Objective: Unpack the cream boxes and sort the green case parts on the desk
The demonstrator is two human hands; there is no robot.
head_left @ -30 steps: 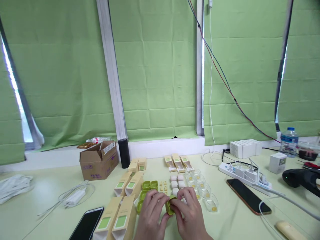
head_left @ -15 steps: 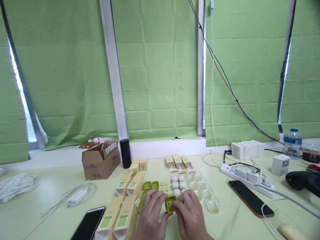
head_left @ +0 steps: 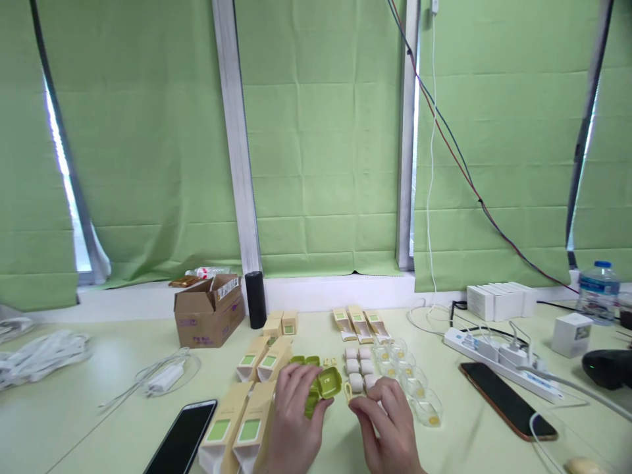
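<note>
My left hand is closed on the edge of a small green square case, its hollow side tilted toward me. My right hand, a little to the right, pinches a small pale-yellow loop-shaped piece, apart from the case. More green cases lie behind and under my left hand, partly hidden by it. Beyond them sit a few small yellow pieces. White and pinkish rounded blocks stand in two rows behind my right hand, with clear plastic shells to their right.
Kraft paper boxes with green labels stand left of my hands, and open ones lie at the back. Phones lie at left and right. A power strip, a cardboard box and a black cylinder stand farther off.
My right hand has drawn away from the green case to the right, with the yellow loop now visible in its fingers. My left hand has tilted the case. The view has shifted slightly left.
</note>
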